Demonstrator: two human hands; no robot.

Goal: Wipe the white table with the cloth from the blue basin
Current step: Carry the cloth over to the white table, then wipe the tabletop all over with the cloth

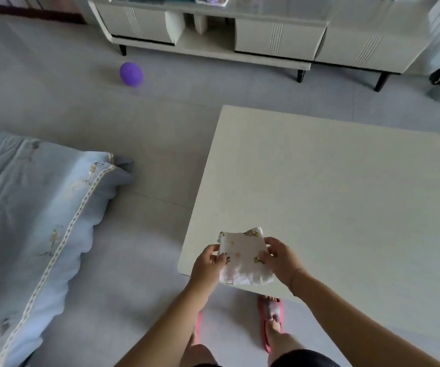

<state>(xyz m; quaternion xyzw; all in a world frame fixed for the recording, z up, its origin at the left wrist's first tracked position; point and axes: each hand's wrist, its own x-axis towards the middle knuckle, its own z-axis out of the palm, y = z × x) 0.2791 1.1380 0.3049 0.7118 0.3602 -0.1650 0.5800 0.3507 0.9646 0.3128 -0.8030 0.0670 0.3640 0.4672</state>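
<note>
A small white cloth [242, 256] with little printed figures is folded into a square and held over the near left corner of the white table [346, 194]. My left hand [208, 263] pinches its left edge and my right hand [282, 256] pinches its right edge. The cloth's lower part hangs past the table's front edge. The blue basin is not in view.
A sofa under a light blue cover [28, 221] fills the left side. A purple ball [131, 74] lies on the grey floor in front of a white TV cabinet [213, 35]. My feet in pink slippers [270, 321] stand at the table's front edge.
</note>
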